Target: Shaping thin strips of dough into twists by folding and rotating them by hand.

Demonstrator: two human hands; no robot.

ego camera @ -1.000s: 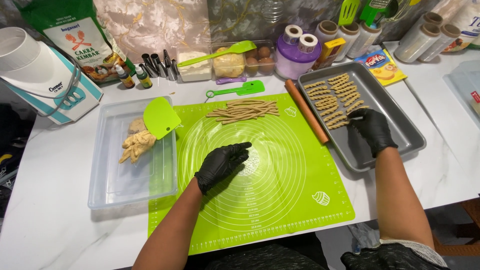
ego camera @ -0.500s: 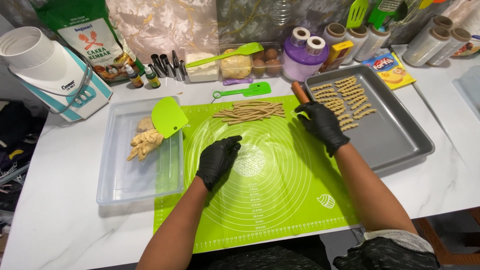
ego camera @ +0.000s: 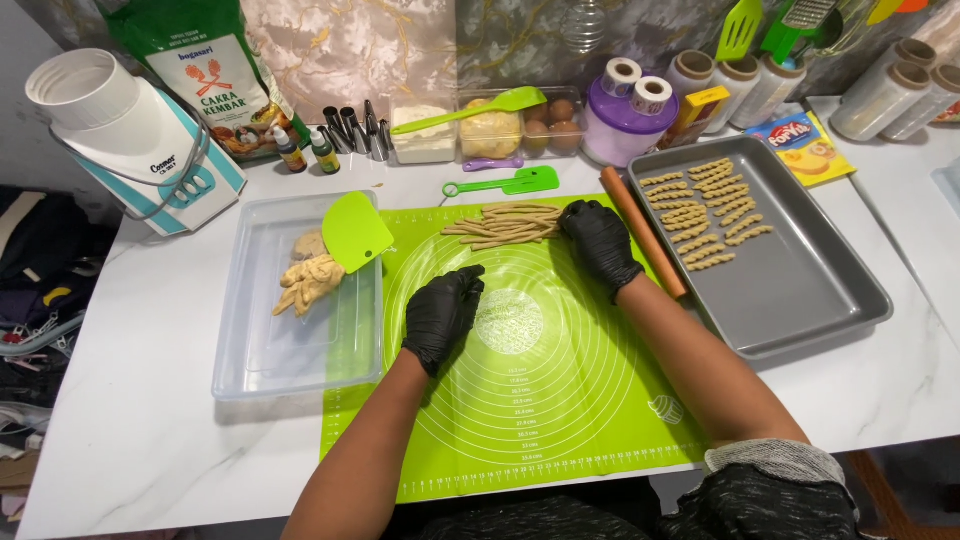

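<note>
Counter (ego camera: pixel 150 440) is white marble-look, w/ a green silicone mat (ego camera: pixel 540 400) spread in the middle, printed w/ rings. Both hands wear black gloves. Left hand (ego camera: pixel 442 312) rests flat and open on the mat, fingers loosely spread, holding nothing. Right hand (ego camera: pixel 598 240) is at the right end of a pile of thin dough sticks (ego camera: pixel 505 225) near the mat's top edge, fingers curled down onto them; can't tell if it grips any. Wooden rolling pin (ego camera: pixel 650 250) lies just beside that hand, between the mat and a grey metal tray (ego camera: pixel 800 290) w/ short ridged dough pieces (ego camera: pixel 705 215) in rows at its far end. Left of the mat, a clear plastic tub (ego camera: pixel 290 350) holds lumps of dough (ego camera: pixel 308 282) and a green scraper (ego camera: pixel 355 232) leaning over its rim. Back edge against a marbled wall: flour bag (ego camera: pixel 210 70), white-and-teal appliance (ego camera: pixel 130 150), small bottles, piping tips, tubs of butter and eggs, green spatulas, purple container (ego camera: pixel 625 125), rolls of wrap.
</note>
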